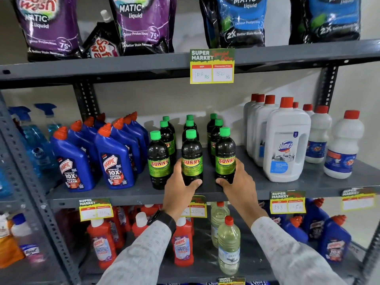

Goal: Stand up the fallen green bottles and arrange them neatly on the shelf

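Several dark bottles with green caps and green SUNNY labels stand upright in three rows on the middle grey shelf [257, 188]. My left hand [178, 188] grips the base of the front middle bottle [191, 155]. My right hand [238, 182] wraps the base of the front right bottle [225, 155]. The front left bottle [158, 159] stands free beside my left hand. More green-capped bottles [190, 125] line up behind each front one. None lies on its side.
Blue Harpic bottles [115, 159] crowd the left of the green ones, white red-capped jugs [286, 145] stand to the right. Detergent pouches [141, 25] hang over from the shelf above. Red bottles [183, 243] and clear bottles fill the shelf below. Price tags [211, 66] hang on the edges.
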The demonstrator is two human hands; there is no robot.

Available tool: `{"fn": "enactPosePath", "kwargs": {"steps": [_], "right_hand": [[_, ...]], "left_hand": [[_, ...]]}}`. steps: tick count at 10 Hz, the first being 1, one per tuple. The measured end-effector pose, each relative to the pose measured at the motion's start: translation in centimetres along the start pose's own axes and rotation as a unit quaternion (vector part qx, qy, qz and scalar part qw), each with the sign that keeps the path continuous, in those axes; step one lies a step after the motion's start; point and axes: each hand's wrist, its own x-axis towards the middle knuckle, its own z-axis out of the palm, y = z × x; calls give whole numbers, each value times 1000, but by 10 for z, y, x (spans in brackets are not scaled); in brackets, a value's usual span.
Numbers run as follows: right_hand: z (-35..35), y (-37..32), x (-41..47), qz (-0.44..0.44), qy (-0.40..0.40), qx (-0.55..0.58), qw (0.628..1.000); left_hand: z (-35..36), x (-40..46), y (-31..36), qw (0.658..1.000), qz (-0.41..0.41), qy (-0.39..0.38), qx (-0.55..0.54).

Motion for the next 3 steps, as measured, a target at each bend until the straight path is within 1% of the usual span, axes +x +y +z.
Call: {"fn": "enactPosePath", "kwargs": {"steps": [1, 2, 3], "right_hand": [[-4, 1, -1, -2, -13, 5, 1000], [-22, -8, -3, 2, -5, -10, 1000], [-62, -34, -2, -53, 89, 34, 994]], "left_hand": [[-3, -6, 5, 1000, 3, 9, 21], [-16, -24, 28, 994, 49, 58, 76], [-39, -16, 71, 971, 176, 113, 117]]}}
